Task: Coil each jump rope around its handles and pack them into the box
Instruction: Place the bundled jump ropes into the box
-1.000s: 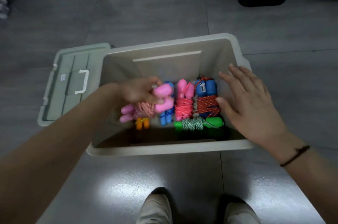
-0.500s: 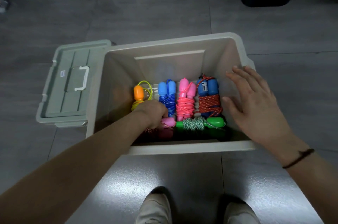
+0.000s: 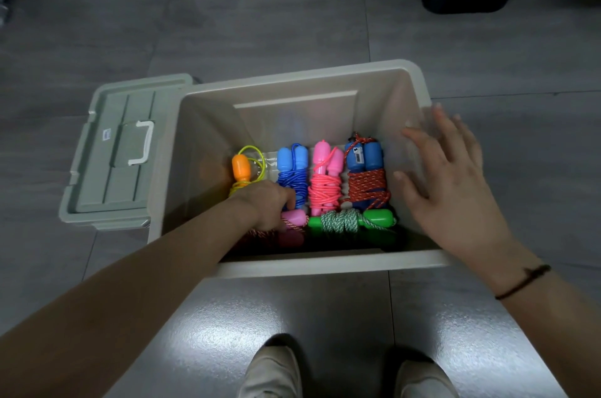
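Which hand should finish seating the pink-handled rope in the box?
Left. The left hand grips the pink-handled rope low in the box; the right hand hovers open at the right wall, holding nothing.

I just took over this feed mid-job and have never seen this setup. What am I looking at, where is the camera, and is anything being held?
No machine: a person works bare-handed, and the single camera sits on their head, looking down. A beige box stands on the floor, its lid beside it. Inside lie five coiled jump ropes: orange-handled, blue, pink, red-corded, and a green-handled one in front. The left hand reaches in, gripping a sixth, pink-handled bundle. The right hand is open over the box's right wall, holding nothing.
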### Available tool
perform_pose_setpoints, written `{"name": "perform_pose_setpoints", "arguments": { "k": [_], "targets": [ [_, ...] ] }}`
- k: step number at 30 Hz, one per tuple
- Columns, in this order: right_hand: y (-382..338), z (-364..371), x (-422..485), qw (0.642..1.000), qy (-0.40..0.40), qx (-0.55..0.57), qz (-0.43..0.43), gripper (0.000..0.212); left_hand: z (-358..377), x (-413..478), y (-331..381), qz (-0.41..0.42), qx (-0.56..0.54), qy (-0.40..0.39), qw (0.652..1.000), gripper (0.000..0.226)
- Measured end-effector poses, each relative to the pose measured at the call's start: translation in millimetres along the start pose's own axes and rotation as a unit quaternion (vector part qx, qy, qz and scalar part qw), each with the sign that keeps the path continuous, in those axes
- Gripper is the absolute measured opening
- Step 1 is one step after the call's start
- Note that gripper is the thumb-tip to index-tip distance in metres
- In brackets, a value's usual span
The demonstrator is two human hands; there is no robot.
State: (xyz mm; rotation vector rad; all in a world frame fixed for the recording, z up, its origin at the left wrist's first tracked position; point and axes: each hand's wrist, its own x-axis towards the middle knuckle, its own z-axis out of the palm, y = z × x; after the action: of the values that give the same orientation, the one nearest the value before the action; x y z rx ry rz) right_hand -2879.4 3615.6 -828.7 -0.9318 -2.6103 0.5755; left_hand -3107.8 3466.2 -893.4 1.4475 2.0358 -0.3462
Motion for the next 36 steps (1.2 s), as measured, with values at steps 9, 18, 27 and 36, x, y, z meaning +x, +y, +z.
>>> {"name": "perform_pose_setpoints", "arguments": {
  "k": [9,18,27,36],
  "targets": [
    [-3.5,-8.7,1.6,0.981,-0.040,0.128,0.141,0.059,-9.5,-7.5,-3.1,0.004,-0.041,-0.023,0.999,0.038],
    [-4.5,-10.0,-0.1,0.983,-0.036,0.111,0.142,0.059,-28.5,-21.2,-14.1,0.011,-0.188,0.082,0.979,0.023],
    [-1.5,-8.3,0.9,0.983,-0.047,0.097,0.145,0.060,-25.1,-30.2,-24.7,0.011,-0.230,0.081,0.970,0.023],
    [-6.7,-5.5,0.7,0.987,-0.042,0.057,0.142,0.061,-18.4,-40.7,-33.7,0.037,-0.228,0.073,0.970,0.020]
  ]
}}
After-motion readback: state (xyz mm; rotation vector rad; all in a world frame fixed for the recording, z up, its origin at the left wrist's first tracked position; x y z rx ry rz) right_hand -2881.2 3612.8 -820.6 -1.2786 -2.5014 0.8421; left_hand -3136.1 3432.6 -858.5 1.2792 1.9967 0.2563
